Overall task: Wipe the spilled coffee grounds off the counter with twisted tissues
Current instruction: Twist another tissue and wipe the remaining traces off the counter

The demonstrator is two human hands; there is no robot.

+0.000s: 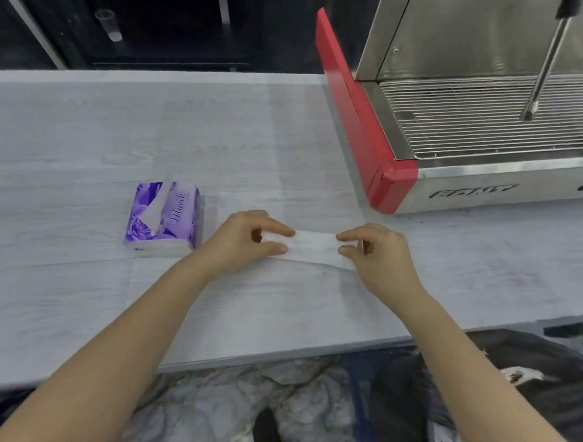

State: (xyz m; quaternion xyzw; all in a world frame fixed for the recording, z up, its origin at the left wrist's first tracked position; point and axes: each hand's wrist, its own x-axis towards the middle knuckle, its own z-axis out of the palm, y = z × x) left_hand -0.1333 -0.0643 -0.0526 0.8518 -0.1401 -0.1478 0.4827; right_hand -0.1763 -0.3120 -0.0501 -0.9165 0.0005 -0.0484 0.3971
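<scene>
A white tissue (314,244) lies flat on the pale grey counter (77,294), folded into a narrow strip. My left hand (245,240) pinches its left end between thumb and fingers. My right hand (376,255) pinches its right end the same way. A purple tissue pack (163,219) with a torn-open top lies on the counter just left of my left hand. A few small dark specks (415,220) show on the counter near the front of the coffee machine; I cannot tell if they are coffee grounds.
A steel coffee machine (470,193) with a red side panel (352,122) and a wire drip grate stands at the back right. Its steam wand (545,65) hangs over the grate. A black bin bag (528,385) sits below the counter's front edge at right.
</scene>
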